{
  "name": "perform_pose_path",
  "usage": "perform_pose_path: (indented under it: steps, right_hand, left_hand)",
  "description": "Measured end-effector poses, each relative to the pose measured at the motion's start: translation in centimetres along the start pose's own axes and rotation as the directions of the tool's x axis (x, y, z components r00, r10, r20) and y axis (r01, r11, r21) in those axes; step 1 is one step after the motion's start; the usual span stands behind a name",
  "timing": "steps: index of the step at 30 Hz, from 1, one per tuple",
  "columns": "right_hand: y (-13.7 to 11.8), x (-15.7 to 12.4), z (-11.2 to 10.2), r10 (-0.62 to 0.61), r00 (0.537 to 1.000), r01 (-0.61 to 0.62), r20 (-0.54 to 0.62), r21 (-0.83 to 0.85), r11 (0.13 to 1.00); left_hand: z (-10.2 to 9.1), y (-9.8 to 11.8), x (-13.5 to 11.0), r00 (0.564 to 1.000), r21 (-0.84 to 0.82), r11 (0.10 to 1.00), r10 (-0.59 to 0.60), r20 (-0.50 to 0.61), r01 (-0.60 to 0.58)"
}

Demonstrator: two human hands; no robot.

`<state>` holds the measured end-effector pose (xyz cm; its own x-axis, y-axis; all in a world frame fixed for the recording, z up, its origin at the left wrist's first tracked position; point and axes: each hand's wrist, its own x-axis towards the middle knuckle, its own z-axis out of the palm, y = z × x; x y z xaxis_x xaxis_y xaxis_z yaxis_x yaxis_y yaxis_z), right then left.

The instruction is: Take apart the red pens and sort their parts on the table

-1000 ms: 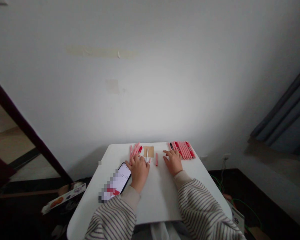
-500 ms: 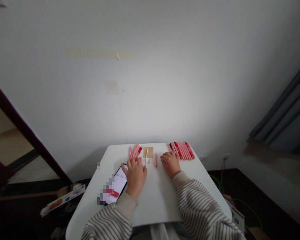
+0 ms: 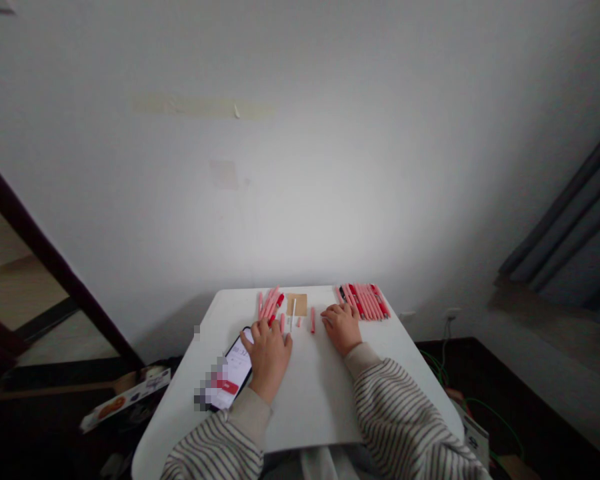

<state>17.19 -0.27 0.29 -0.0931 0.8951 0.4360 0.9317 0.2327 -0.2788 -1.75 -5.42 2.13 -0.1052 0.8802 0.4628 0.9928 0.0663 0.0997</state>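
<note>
My left hand (image 3: pixel 268 353) lies flat on the white table (image 3: pixel 310 393), fingers spread, its fingertips close to a loose bunch of pink pens (image 3: pixel 269 305) and beside a phone (image 3: pixel 233 369) with a lit screen. My right hand (image 3: pixel 341 327) rests on the table with its fingers curled under, next to a neat row of pink and red pens (image 3: pixel 365 300). Between the hands lie a white thin stick (image 3: pixel 293 315), a short pink pen part (image 3: pixel 312 320) and a small brown card (image 3: pixel 297 304). I see nothing in either hand.
The table stands against a pale wall (image 3: pixel 300 167). A printed box (image 3: pixel 125 399) lies on the dark floor to the left. Green cables (image 3: pixel 437 365) and a wall socket (image 3: pixel 452 312) are at the right, and a grey curtain (image 3: pixel 570 240) hangs further right.
My left hand has drawn back toward me and to the left, away from the loose pens. My right hand shifted slightly left and its fingers curled in.
</note>
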Motion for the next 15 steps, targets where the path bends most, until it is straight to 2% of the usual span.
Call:
perform_pose_path:
  steps: [6,10,15]
  right_hand:
    - [-0.1,0.2,0.1,-0.006,0.997,0.007,-0.075,0.016,1.000]
    - [-0.8,0.1,0.1,-0.047,0.990,0.057,-0.132,0.069,0.996]
    - [-2.2,-0.1,0.1,-0.131,0.985,0.143,-0.108,0.110,0.984]
  left_hand:
    - [0.2,-0.1,0.0,1.000,-0.012,1.000,-0.003,0.017,0.003]
    - [0.1,0.1,0.0,1.000,-0.019,1.000,0.002,0.013,-0.002]
    - [-0.1,0.3,0.0,1.000,-0.014,1.000,0.015,0.002,-0.015]
